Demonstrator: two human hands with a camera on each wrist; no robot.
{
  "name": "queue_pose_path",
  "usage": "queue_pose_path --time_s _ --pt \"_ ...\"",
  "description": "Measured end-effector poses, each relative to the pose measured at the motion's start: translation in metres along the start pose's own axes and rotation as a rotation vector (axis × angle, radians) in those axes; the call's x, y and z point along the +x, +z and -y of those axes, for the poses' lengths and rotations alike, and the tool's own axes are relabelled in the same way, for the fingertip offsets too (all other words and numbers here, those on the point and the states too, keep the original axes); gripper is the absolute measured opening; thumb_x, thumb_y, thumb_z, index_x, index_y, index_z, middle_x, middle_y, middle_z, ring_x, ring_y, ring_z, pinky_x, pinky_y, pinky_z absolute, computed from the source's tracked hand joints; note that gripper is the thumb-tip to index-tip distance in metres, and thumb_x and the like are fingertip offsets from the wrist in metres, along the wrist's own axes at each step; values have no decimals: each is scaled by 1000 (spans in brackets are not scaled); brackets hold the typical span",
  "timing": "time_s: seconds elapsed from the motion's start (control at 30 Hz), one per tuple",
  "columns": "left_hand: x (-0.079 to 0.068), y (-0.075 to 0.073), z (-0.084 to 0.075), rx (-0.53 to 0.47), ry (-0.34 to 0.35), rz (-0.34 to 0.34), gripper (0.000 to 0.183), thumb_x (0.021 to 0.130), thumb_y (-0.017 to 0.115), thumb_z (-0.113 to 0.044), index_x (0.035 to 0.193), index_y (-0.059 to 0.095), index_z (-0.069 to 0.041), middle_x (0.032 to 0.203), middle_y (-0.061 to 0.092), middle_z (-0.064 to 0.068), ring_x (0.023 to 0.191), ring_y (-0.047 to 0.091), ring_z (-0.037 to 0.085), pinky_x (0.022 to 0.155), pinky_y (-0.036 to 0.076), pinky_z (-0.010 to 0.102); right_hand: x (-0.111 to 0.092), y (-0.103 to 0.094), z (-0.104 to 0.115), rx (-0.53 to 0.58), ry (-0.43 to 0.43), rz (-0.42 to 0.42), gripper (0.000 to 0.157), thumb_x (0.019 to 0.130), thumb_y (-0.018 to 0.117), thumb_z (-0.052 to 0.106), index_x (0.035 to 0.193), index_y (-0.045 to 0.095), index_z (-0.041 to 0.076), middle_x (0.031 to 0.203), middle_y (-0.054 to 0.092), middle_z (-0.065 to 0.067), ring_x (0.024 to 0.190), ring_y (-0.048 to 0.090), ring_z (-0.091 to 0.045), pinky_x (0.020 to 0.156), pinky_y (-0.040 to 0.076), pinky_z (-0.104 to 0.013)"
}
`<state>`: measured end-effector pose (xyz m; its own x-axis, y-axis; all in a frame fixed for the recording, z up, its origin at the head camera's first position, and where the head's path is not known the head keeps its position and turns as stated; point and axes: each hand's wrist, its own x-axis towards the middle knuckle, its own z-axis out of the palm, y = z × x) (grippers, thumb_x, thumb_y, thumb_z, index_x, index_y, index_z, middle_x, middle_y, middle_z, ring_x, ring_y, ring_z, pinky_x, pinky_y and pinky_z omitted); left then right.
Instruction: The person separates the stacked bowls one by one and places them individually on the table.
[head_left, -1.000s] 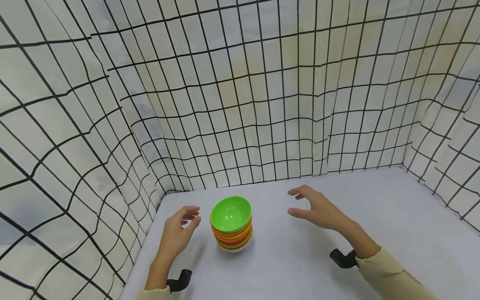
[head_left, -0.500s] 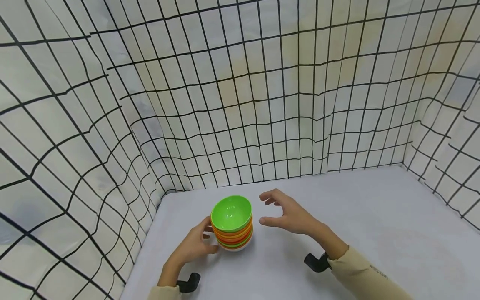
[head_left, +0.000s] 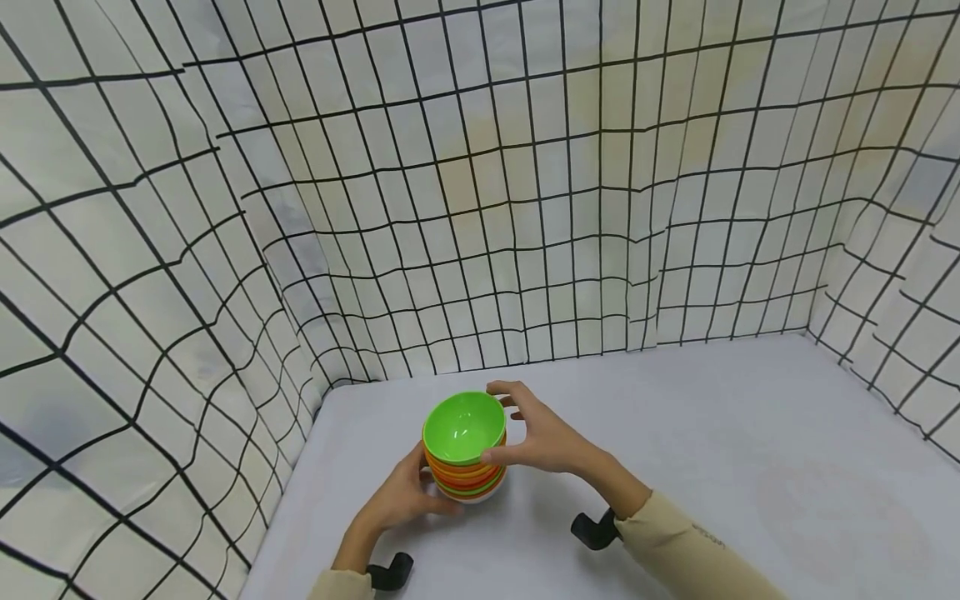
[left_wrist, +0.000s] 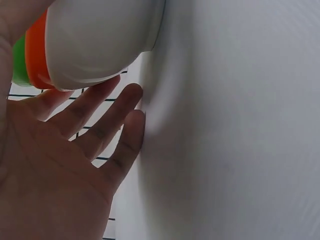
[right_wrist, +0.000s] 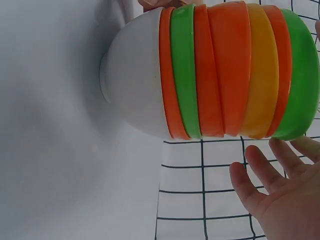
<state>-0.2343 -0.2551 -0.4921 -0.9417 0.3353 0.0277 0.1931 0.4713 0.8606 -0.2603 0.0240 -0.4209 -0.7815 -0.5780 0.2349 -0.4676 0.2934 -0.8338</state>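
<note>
Mouth up, long axis vertical, the bowl stack [head_left: 462,443] stands on the white table [head_left: 712,433] before gridded walls [head_left: 540,217]; the left hand's [head_left: 401,496] fingers hold it low, the right hand's [head_left: 546,437] spread wide about its top, grip unclear.

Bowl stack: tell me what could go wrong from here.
The stacked bowls nest closely, so lifting the green bowl might drag others up with it. With the right hand at the top and the left hand low, by the white bowl, an uneven sideways push could tip them over.
</note>
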Motion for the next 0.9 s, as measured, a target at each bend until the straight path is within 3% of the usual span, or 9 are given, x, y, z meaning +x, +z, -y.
queue_pose_path --time_s 0.23,0.33,0.53,0.7,0.9 --pt "1 4 3 -9 -12 19 97 66 97 -24 147 44 -23 135 61 -1 112 57 21 89 53 31 8 9 -1 19 0 35 101 80 86 42 159 29 17 159 38 -5 142 44 -25 117 43 -56" --pt "2 5 5 -25 -12 27 96 67 97 -23 147 44 -25 136 60 -1 110 56 20 86 52 28 10 12 -1 44 25 39 106 78 87 42 160 26 16 158 39 -5 143 45 -26 117 42 -58" --pt "3 7 7 -55 0 46 96 69 96 -19 148 43 -24 137 59 2 105 55 21 81 51 27 14 16 -3 90 61 50 116 75 89 42 162 20 11 152 46 -8 135 53 -24 111 50 -47" --pt "4 8 9 -70 10 45 95 69 96 -18 147 44 -25 135 60 2 105 55 20 81 51 27 16 18 -3 103 62 49 118 74 91 40 162 19 8 149 51 -8 132 56 -24 108 53 -42" --pt "5 8 10 -100 9 47 94 68 96 -16 147 45 -25 139 60 2 117 59 19 95 53 27 18 19 -4 132 55 44 112 73 91 36 159 24 10 142 57 -6 127 59 -22 103 55 -38"
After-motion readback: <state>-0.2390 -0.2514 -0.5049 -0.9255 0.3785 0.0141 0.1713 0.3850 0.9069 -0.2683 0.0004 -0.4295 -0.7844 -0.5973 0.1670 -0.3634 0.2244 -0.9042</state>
